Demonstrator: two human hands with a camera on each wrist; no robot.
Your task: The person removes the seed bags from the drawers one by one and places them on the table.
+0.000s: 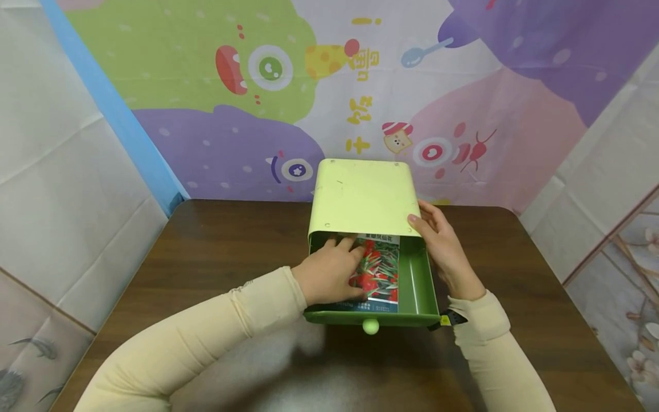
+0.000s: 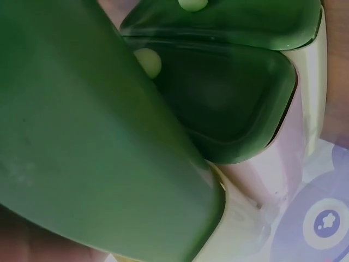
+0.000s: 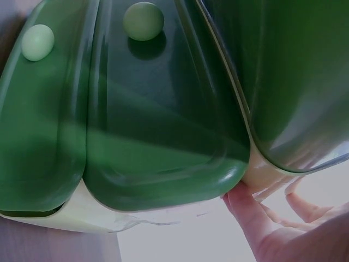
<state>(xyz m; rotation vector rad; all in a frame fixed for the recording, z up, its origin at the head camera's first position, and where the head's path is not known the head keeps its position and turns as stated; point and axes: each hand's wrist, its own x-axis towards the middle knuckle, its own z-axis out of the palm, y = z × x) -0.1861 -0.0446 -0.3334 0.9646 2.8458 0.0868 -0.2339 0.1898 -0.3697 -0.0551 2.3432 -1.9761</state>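
A pale yellow-green drawer cabinet [image 1: 365, 194] stands towards the table's back, its top green drawer [image 1: 418, 286] pulled out. Inside the drawer lies a flat printed sheet or packet [image 1: 380, 269] showing red flowers and green leaves. My left hand [image 1: 329, 273] reaches in over it with fingers spread, the fingertips partly under the cabinet's top. With my right hand [image 1: 447, 249] I hold the cabinet's right side, thumb on the top's front corner. The right wrist view shows that hand [image 3: 278, 229] beside the cabinet wall. Two lower drawers, including the middle drawer [image 3: 163, 125], are closed.
A brown wooden table [image 1: 231, 240] carries the cabinet. Behind it hangs a cartoon-printed cloth [image 1: 231, 154], with pale panels on either side. A round knob [image 1: 370, 327] sticks out from the open drawer's front. A black strap [image 1: 455, 318] sits at my right wrist.
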